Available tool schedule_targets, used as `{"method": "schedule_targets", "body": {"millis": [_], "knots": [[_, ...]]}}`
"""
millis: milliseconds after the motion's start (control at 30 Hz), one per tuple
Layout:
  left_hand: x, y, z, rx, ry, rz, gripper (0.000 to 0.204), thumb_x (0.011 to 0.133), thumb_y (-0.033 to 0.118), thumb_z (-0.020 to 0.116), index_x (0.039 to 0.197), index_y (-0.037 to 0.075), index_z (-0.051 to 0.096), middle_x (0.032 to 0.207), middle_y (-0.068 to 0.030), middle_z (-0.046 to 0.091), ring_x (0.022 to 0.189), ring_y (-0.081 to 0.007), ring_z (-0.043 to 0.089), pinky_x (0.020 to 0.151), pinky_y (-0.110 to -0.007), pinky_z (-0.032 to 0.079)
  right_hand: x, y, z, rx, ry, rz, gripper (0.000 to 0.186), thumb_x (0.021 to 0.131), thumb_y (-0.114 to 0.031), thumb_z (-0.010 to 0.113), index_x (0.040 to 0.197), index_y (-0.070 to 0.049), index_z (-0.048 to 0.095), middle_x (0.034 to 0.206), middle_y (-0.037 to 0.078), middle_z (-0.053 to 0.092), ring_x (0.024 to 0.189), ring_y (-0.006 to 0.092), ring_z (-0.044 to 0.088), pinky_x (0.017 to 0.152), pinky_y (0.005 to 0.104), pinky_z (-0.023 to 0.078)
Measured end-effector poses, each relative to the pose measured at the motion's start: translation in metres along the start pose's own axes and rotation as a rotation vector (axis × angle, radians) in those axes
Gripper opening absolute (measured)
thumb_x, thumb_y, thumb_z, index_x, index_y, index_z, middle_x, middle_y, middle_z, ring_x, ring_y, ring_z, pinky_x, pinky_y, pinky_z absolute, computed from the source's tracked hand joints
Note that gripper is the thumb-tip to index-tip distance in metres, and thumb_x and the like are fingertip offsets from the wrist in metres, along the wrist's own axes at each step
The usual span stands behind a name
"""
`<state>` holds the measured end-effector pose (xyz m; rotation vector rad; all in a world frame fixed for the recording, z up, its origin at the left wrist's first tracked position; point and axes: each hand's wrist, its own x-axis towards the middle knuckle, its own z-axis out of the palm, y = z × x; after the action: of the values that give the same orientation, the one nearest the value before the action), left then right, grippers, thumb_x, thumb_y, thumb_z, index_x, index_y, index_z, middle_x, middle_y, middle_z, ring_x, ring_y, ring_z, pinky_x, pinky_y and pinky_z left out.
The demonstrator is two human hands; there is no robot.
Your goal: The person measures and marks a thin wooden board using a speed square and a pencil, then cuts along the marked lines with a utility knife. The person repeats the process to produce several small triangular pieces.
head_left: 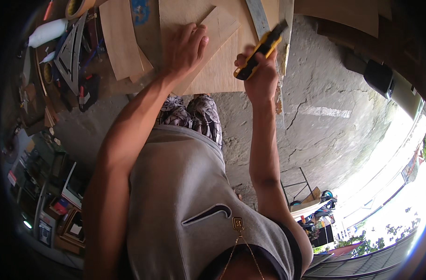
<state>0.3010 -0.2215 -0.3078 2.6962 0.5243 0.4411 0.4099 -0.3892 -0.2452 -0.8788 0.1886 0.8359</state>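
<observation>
My right hand (259, 77) is wrapped round a yellow and black utility knife (265, 50), its dark tip pointing up and to the right over the table's right side. My left hand (185, 51) rests with bent fingers on a thin wooden strip (221, 27), pressing it at its left edge. That strip lies slantwise across a larger plywood sheet (217, 79). Just left of the knife's tip, a grey metal ruler (257, 16) lies at the sheet's far right. The undersides of my left fingers are hidden.
Left of the sheet lie thin wood pieces (117, 42), a metal set square (69, 60), a white bottle (48, 32) and a tape roll (78, 7). Cracked concrete floor (315, 93) stretches beyond the table's right edge. A dark-backed chair-like object (379, 78) stands far right.
</observation>
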Motion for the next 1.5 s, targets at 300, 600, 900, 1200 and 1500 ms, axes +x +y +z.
{"method": "schedule_targets", "body": {"millis": [300, 600, 900, 1200, 1500], "knots": [[0.005, -0.005, -0.005, 0.007, 0.045, 0.046, 0.024, 0.088, 0.026, 0.063, 0.107, 0.012, 0.062, 0.104, -0.0055, 0.057, 0.093, -0.0224, 0.056, 0.082, -0.040, 0.042, 0.060, -0.009, 0.033, -0.701, -0.014, -0.119, 0.026, 0.102, -0.025, 0.041, 0.113, -0.002, 0.040, 0.083, 0.013, 0.064, 0.069, 0.0224, 0.068, 0.057, 0.0356, 0.053], [0.004, -0.001, -0.006, -0.001, -0.013, -0.008, 0.029, 0.083, 0.025, 0.067, 0.109, 0.014, 0.060, 0.105, -0.0063, 0.056, 0.092, -0.0245, 0.055, 0.081, -0.040, 0.040, 0.067, 0.013, 0.062, -1.602, -0.055, -0.063, 0.026, 0.097, -0.018, 0.047, 0.101, 0.007, 0.045, 0.064, 0.030, 0.060, 0.059, 0.0451, 0.063, 0.051, 0.0497, 0.050], [0.001, -0.002, -0.005, 0.003, -0.028, -0.026, 0.030, 0.084, 0.026, 0.066, 0.112, 0.015, 0.060, 0.103, -0.0073, 0.056, 0.091, -0.0247, 0.054, 0.079, -0.040, 0.038, 0.078, 0.023, 0.059, -1.751, -0.146, -0.045, 0.029, 0.088, -0.009, 0.051, 0.105, 0.012, 0.042, 0.078, 0.033, 0.063, 0.073, 0.0458, 0.066, 0.060, 0.0513, 0.052], [-0.001, -0.003, -0.004, 0.002, 0.004, -0.016, 0.025, 0.086, 0.027, 0.064, 0.109, 0.015, 0.061, 0.097, -0.0050, 0.058, 0.087, -0.0231, 0.056, 0.076, -0.040, 0.040, 0.082, 0.017, 0.072, -1.905, -0.190, 0.114, 0.034, 0.082, -0.006, 0.061, 0.104, 0.011, 0.043, 0.082, 0.029, 0.065, 0.083, 0.0439, 0.067, 0.067, 0.0469, 0.056], [-0.003, 0.000, -0.003, 0.012, 0.007, -0.078, 0.021, 0.085, 0.026, 0.066, 0.105, 0.018, 0.061, 0.094, -0.0026, 0.058, 0.088, -0.0211, 0.057, 0.077, -0.040, 0.040, 0.081, 0.016, 0.077, -1.973, -0.200, 0.164, 0.032, 0.083, -0.008, 0.063, 0.102, 0.009, 0.043, 0.086, 0.030, 0.065, 0.085, 0.0422, 0.067, 0.070, 0.0460, 0.057]]}}
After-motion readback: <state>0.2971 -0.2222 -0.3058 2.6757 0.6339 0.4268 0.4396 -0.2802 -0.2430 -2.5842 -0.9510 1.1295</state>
